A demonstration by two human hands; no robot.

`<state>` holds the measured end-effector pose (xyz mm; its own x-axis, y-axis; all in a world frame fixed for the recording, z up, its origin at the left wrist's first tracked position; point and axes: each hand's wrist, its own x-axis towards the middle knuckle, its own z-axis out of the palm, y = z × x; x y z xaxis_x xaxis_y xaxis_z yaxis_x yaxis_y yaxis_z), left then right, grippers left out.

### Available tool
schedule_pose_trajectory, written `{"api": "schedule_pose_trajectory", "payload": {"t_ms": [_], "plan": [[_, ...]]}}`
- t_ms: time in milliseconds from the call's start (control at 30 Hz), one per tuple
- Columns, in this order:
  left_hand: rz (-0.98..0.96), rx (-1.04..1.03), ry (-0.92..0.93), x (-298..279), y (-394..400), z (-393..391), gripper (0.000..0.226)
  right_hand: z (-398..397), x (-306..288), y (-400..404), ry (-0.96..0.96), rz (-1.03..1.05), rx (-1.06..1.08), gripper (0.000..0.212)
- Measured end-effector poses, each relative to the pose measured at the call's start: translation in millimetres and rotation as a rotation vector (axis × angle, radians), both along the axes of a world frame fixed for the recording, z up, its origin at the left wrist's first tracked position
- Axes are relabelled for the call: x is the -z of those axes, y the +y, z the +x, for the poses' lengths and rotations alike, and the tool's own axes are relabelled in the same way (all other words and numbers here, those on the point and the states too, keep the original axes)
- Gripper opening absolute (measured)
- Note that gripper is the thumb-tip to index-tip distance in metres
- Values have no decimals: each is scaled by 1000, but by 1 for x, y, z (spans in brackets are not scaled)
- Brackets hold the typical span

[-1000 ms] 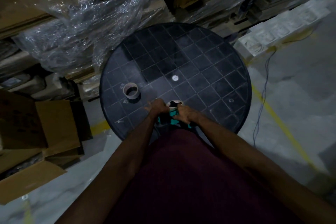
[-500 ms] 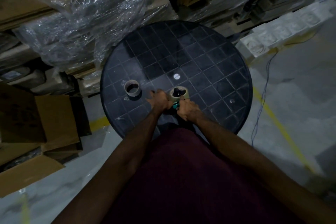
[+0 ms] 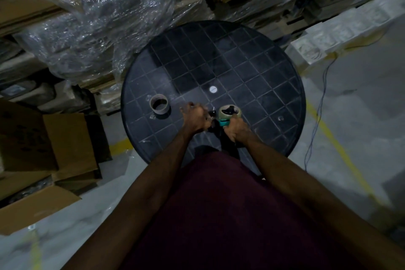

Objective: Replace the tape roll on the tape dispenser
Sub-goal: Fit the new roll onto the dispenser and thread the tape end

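At the near edge of a round black table [image 3: 252, 68], the right hand [image 3: 237, 129] grips a teal tape dispenser [image 3: 224, 122] carrying a tape roll [image 3: 229, 112] — the left hand [image 3: 196, 119] clenched at its front. An unseated roll could slip off; an empty core [image 3: 159, 106] stands left.

A pale tape roll [image 3: 230, 112] sits on the teal-and-black tape dispenser [image 3: 224, 123]. A second, brownish roll [image 3: 159, 107] lies flat, well apart to its left.
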<state>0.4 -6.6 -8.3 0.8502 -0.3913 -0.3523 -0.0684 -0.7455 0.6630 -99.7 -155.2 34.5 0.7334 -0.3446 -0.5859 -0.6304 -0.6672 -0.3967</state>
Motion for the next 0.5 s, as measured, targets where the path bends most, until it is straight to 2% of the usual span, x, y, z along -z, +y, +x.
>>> {"api": "schedule_pose_trajectory", "payload": {"t_ms": [100,233,367,500], "plan": [[201,216,-206,-9,9,-10,16,-3,-2,1,30,18,32,68],[249,286,-204,-14,11,-12,18,-1,-1,4,65,42,84,67],[12,96,20,-18,10,-12,11,6,10,3,60,119,149,76],[-71,-73,172,-11,10,-15,20,3,-6,8,13,116,141,47]]}}
